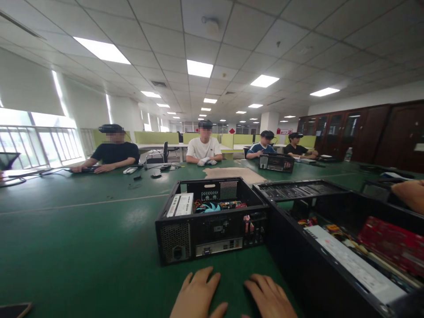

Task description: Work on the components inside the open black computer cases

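My left hand (198, 295) lies on the green table with its fingers spread and nothing in it. Beside it, my right hand (267, 295) rests on the table, fingers stretched out and holding nothing. Just beyond both hands lies a black computer case (212, 234), its top side uncovered and its port panel facing me. Inside it I see a power supply (180, 205) with a white label and a blue cooling fan (209, 207). The hands are apart from the case. Lower parts of both hands are cut off by the frame.
A larger open computer case (285, 256) with a red circuit board (394, 240) stands close on the right. Another person's arm (410, 195) reaches in beyond it. Several people sit across the green table (99, 247), with another case (276, 163), cables and a brown sheet (233, 174).
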